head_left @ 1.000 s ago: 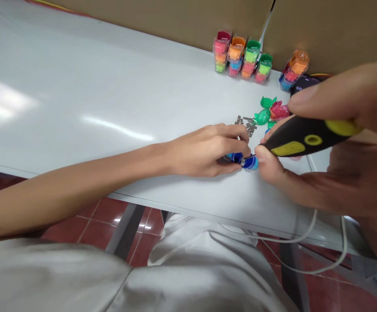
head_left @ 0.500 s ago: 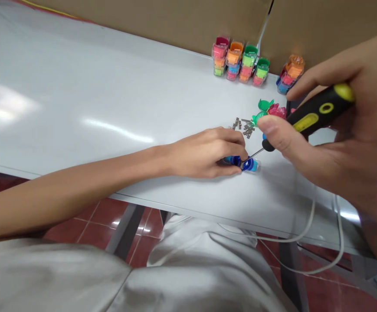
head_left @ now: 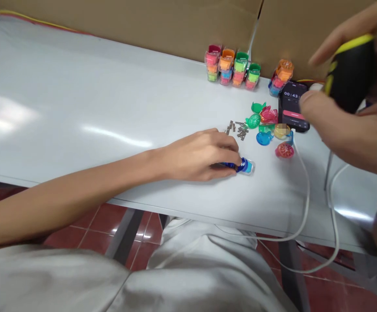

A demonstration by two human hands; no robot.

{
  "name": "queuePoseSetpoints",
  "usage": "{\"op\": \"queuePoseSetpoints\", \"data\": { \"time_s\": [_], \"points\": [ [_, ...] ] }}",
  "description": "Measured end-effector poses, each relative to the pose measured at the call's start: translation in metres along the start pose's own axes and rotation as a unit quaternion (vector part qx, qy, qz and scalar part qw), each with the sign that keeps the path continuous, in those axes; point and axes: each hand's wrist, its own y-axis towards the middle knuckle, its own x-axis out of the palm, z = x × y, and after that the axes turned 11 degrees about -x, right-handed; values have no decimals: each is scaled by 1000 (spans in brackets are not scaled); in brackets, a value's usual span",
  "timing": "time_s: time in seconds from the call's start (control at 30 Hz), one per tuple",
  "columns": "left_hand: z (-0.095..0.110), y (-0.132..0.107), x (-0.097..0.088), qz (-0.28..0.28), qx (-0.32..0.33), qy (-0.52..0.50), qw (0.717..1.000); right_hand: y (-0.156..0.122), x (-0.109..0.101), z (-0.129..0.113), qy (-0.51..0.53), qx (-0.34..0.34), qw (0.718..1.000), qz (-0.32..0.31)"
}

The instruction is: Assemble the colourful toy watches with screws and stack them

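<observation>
My left hand (head_left: 209, 155) rests on the white table with its fingers closed on a blue pencil sharpener (head_left: 247, 166). The sharpener's clear end sticks out past the fingertips; the rest is under the hand. Raised at the right, my right hand (head_left: 347, 134) grips a black and yellow screwdriver (head_left: 351, 80). Its thin shaft points down over the table, apart from the sharpener. Just beyond my left hand lie several small metal blades (head_left: 242, 131). Loose coloured plastic covers, among them a green one (head_left: 254, 121) and a red one (head_left: 284, 150), are scattered to their right.
Stacks of coloured sharpeners (head_left: 226, 67) stand along the brown back panel, with another stack (head_left: 281, 78) farther right. A phone (head_left: 293, 106) with a running timer lies near that one. A white cable (head_left: 306, 195) loops over the table's front edge.
My right hand has lifted the screwdriver away from the blue sharpener, up and to the right. The phone and more loose covers have come into view. My left hand stays on the sharpener.
</observation>
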Motion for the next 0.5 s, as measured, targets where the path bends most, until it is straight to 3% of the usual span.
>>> {"op": "queuePoseSetpoints", "data": {
  "time_s": [0.13,0.3,0.4,0.5],
  "points": [
    [1,0,-4,-32,7,47,998,2,34,-1,-85,-51,993,-69],
    [2,1,-6,-42,11,46,998,10,67,13,-21,-51,985,-164],
    [0,1,-5,-37,3,27,999,12,74,11,-9,-37,979,-202],
    [-1,1,-5,-10,-26,-15,1000,11,69,1,46,-38,984,-170]
  ]
}}
